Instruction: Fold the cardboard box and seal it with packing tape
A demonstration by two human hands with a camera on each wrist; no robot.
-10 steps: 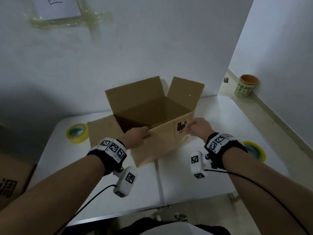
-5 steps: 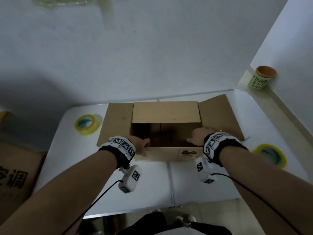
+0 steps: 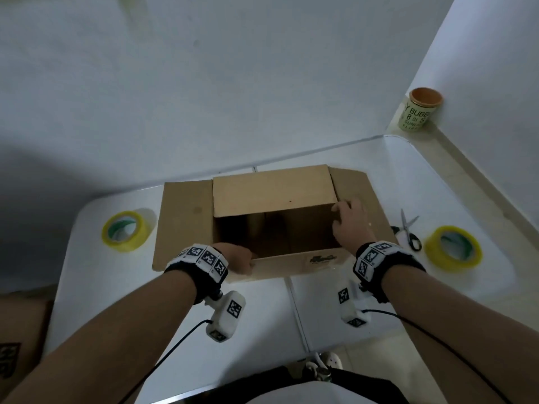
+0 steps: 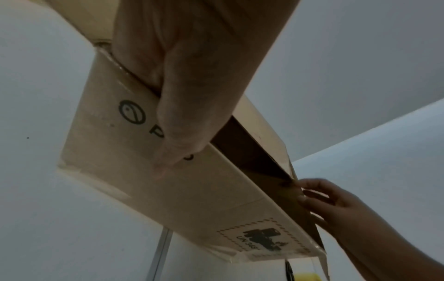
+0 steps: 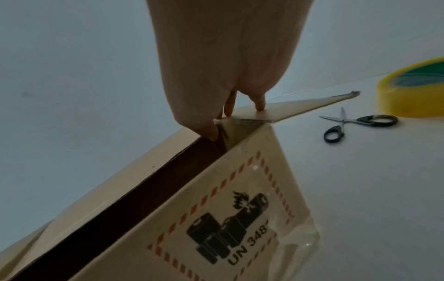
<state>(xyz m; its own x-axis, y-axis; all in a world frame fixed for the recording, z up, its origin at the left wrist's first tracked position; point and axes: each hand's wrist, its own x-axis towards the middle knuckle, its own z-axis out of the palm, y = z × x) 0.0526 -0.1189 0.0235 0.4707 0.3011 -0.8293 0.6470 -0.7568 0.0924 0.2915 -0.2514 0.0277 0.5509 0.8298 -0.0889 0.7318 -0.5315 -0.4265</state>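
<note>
The brown cardboard box point(image 3: 294, 262) stands open-topped on the white table point(image 3: 335, 313). Its far flap point(image 3: 271, 189) leans inward over the opening, and the left flap point(image 3: 183, 223) and right flap point(image 3: 370, 193) lie spread outward. My left hand point(image 3: 242, 259) grips the top edge of the near wall, with the thumb point(image 4: 168, 152) outside on the printed face and the fingers hidden inside. My right hand point(image 3: 348, 221) rests at the right rim; its fingertips point(image 5: 259, 106) touch the right flap by the fold. A battery label point(image 5: 228, 228) marks the near wall.
Two yellow tape rolls lie on the table, one left of the box point(image 3: 125, 231) and one at the right point(image 3: 452, 247). Black-handled scissors point(image 3: 407, 231) lie between the box and the right roll. A green cup point(image 3: 420, 113) stands on the floor; another carton point(image 3: 17, 330) is at lower left.
The box has been turned square to me and its side flaps have spread flat. My right hand moved from the near edge to the right rim. The left hand stays on the near wall.
</note>
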